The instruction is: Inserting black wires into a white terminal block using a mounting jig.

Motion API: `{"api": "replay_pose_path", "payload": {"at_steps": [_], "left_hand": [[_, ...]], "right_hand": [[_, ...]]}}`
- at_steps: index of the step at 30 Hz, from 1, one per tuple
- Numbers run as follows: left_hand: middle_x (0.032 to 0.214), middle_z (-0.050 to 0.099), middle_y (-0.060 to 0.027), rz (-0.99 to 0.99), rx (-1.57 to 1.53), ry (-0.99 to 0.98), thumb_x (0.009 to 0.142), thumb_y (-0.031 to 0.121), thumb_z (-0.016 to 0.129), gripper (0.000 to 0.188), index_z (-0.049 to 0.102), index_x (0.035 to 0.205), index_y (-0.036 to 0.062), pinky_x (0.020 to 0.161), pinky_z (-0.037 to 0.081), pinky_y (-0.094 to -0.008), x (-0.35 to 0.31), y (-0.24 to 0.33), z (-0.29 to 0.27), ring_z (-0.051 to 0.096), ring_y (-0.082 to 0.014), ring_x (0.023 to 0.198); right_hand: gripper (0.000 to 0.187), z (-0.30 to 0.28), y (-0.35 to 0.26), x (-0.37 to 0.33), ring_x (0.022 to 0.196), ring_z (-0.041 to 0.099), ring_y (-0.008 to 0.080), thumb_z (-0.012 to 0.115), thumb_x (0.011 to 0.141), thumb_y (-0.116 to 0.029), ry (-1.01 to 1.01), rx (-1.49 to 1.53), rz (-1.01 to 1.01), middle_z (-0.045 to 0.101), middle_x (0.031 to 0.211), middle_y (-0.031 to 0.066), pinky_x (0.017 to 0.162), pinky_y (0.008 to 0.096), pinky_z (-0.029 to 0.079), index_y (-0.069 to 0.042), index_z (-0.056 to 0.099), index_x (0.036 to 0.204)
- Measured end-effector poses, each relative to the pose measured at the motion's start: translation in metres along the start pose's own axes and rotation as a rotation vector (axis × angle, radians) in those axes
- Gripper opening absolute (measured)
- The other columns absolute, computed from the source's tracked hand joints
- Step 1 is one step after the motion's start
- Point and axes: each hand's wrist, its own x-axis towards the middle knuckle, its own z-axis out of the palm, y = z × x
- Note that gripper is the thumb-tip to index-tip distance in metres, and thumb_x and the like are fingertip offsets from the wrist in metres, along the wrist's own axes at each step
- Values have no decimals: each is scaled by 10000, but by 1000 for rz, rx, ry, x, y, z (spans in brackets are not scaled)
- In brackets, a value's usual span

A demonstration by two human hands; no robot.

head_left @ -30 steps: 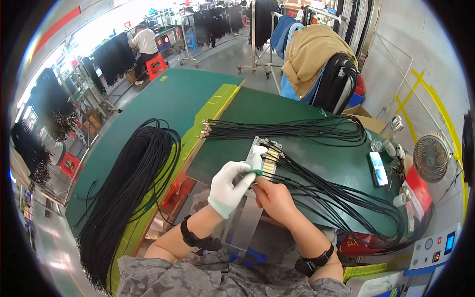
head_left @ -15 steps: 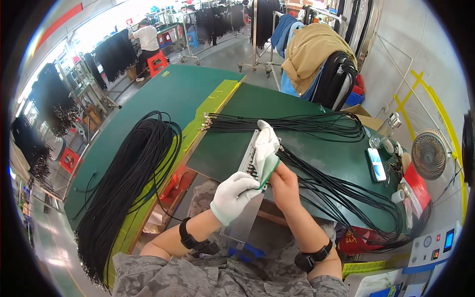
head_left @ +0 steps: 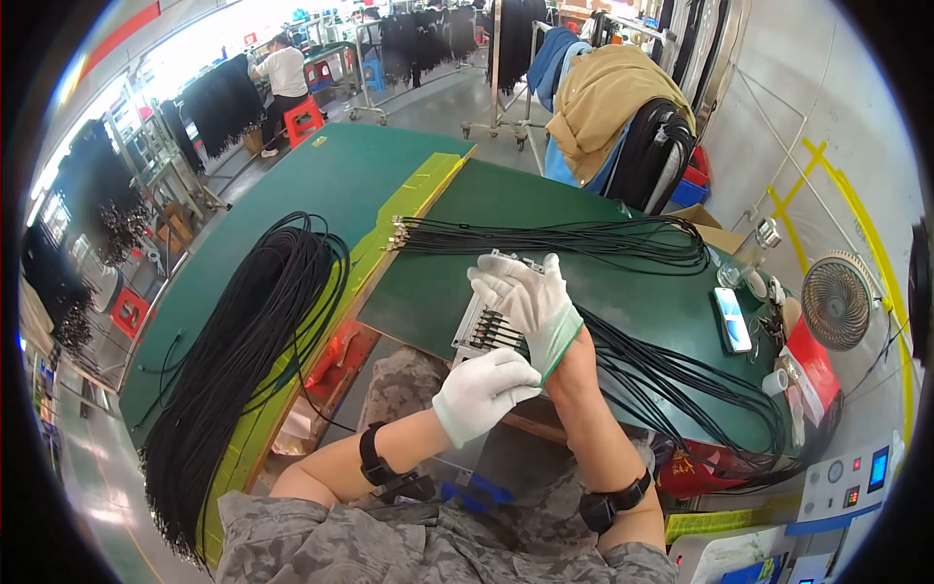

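My right hand is inside a white knit glove with a green cuff, its fingers stretched out over the metal fixture. My left hand, in a white glove too, is closed on the green cuff at my right wrist. Beneath both hands, a silver metal fixture lies at the table's near edge. Several black cable ends sit side by side in it. From its right side a bundle of black cables fans out over the green table. My right hand hides part of the fixture.
A large heap of black cables lies at left beside a yellow strip. Another cable bundle stretches across the far side. A phone, a fan and a white cup are at right. One person sits far off.
My right hand has gone from pushing into the limp glove to being fully inside it, fingers spread. My left hand has moved slightly right and down along the cuff. More of the fixture shows.
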Motion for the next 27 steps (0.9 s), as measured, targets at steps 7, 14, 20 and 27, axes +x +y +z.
{"api": "replay_pose_path", "payload": {"at_steps": [7, 14, 20, 27], "left_hand": [[865, 627, -89, 60, -58, -46, 746, 20, 723, 170, 660, 903, 38, 656, 505, -328, -6, 2, 2, 627, -256, 767], [875, 616, -71, 39, -90, -121, 781, 63, 696, 142, 657, 917, 68, 668, 498, -336, -15, 7, 18, 624, -260, 783], [875, 599, -74, 22, -244, -246, 801, 80, 679, 114, 644, 909, 72, 680, 490, -353, -17, 10, 28, 614, -271, 792], [891, 608, -62, 81, -251, -408, 810, 108, 689, 113, 667, 916, 74, 694, 504, -338, -21, 7, 42, 622, -257, 798]], "right_hand": [[548, -22, 15, -14, 1217, 499, 316, 335, 1017, -342, 198, -35, -131, 485, 1335, 212, 1058, 394, 367, 93, 374, 1349], [640, -33, -4, 18, 1130, 529, 374, 314, 984, -447, -105, 187, 204, 449, 1356, 268, 1016, 438, 406, 69, 359, 1360], [627, -73, 3, 26, 1059, 559, 326, 402, 964, -438, -223, 556, 247, 464, 1333, 260, 972, 440, 430, 65, 377, 1337], [490, -56, -24, 10, 981, 583, 231, 570, 936, -285, 519, 3144, 490, 564, 1198, 177, 896, 401, 457, -16, 435, 1323]]}}
